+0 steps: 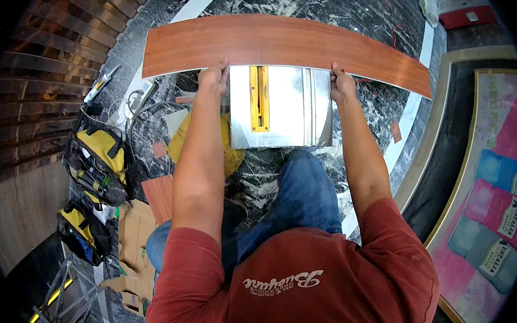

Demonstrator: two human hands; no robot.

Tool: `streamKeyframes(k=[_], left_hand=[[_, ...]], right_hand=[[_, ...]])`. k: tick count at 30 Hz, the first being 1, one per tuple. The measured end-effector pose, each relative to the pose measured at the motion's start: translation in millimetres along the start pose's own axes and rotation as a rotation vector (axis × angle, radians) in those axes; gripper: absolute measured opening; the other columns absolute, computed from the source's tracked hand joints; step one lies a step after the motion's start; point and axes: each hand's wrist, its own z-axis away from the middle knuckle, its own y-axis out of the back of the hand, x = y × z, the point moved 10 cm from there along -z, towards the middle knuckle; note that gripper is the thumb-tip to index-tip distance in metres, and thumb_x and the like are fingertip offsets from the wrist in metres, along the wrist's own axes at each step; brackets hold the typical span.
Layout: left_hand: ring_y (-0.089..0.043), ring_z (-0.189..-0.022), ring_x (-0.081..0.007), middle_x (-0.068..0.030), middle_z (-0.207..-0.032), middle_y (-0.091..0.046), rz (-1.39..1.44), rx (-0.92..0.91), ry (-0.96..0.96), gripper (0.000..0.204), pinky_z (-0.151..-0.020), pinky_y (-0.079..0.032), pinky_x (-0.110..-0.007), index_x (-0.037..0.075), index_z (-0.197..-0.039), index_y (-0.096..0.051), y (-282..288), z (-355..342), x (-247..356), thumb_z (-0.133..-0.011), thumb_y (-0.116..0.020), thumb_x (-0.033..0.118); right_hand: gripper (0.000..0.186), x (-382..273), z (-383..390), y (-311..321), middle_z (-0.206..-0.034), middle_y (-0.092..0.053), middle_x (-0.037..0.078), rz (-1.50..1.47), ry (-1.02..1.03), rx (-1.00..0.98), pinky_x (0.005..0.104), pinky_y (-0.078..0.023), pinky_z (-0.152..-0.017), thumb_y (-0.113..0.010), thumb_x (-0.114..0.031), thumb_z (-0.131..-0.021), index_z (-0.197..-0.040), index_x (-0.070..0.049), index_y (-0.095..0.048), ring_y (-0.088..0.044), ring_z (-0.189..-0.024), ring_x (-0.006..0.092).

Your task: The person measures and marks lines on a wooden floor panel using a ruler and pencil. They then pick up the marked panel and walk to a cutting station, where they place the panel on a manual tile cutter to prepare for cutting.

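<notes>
A long reddish-brown wood-grain board point(275, 39) spans the view, lying across the far end of a small silver table saw point(288, 109). My left hand point(213, 78) grips the board's near edge just left of the saw top, its thumb on the upper face. At the saw's right side, my right hand point(342, 84) pinches the same edge, with the thumb up. Between my arms, the saw's yellow throat plate point(259, 102) shows its slot. Whatever supports the board underneath is hidden.
Yellow-and-black tool bags point(101, 153) and torn cardboard point(136, 246) lie at left, near a caulking gun point(101, 84) and cables. Board offcuts point(159, 197) rest on the dusty dark marble floor. A large framed poster point(486, 207) stands at right; a slatted wall point(46, 85) bounds the left.
</notes>
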Motion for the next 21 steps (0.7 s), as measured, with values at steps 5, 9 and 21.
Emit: streamKeyframes(k=[5,9,21], left_hand=[[-0.063,-0.108,-0.0204,-0.0085,-0.117,-0.065,0.005,-0.032,-0.03,0.029,-0.094,-0.055,-0.027,0.004,-0.118,-0.062,-2,3,5,-0.091,-0.07,-0.003],[-0.063,-0.109,-0.0216,-0.0102,-0.12,-0.064,-0.005,-0.032,-0.023,0.033,-0.095,-0.056,-0.029,0.003,-0.122,-0.059,-2,6,4,-0.091,-0.069,-0.005],[-0.061,-0.112,-0.0209,-0.0077,-0.122,-0.063,-0.008,-0.025,-0.005,0.037,-0.097,-0.053,-0.03,0.006,-0.124,-0.059,-1,8,5,-0.09,-0.07,-0.004]], right_hand=[[0.011,-1,8,-5,-0.074,-0.06,0.0,0.004,0.004,0.017,0.0227,-0.043,-0.052,-0.073,-0.012,-0.093,-0.088,-0.009,-0.064,-0.049,-0.058,0.0098],[0.01,-4,11,-4,-0.074,-0.06,0.0,0.005,0.043,0.041,0.023,-0.043,-0.052,-0.074,-0.012,-0.093,-0.089,-0.009,-0.065,-0.049,-0.057,0.0099],[0.01,1,9,-4,-0.074,-0.056,-0.001,0.015,-0.004,-0.003,0.0228,-0.046,-0.056,-0.071,-0.014,-0.095,-0.091,-0.009,-0.063,-0.048,-0.06,0.0098]])
